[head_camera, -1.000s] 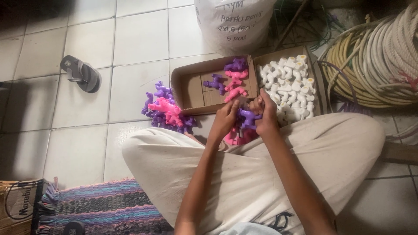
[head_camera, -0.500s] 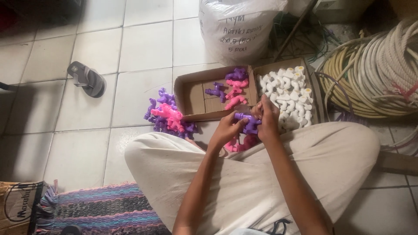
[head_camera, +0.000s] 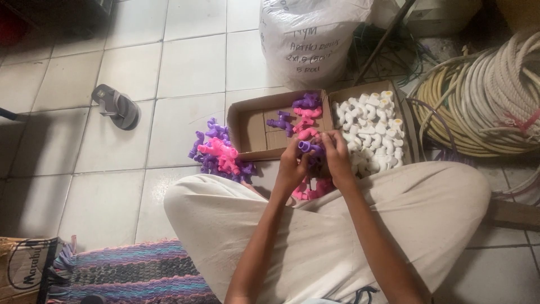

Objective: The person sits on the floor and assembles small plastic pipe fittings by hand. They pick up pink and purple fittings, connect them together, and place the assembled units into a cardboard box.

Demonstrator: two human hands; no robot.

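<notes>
White tiled floor [head_camera: 185, 67], striped rug [head_camera: 135, 276] at lower left, sandal [head_camera: 116, 105] well off to the left. Crowded on the right: hose coils [head_camera: 489, 107] hard against the box edge, white sack [head_camera: 312, 39] just behind the boxes. Open tiles only left and upper left. Left box [head_camera: 256, 126]: few purple and pink fittings at its right end, rest bare cardboard. Right box [head_camera: 402, 112]: packed with white fittings [head_camera: 368, 132]. Loose pile [head_camera: 216, 155] of purple and pink fittings on the floor beside the left box. Seated cross-legged, knees in beige. Left hand [head_camera: 292, 166] and right hand [head_camera: 337, 155] together at the near box edge, fingers curled tight around a purple fitting [head_camera: 308, 147]. More pink fittings [head_camera: 309, 188] under the hands.
</notes>
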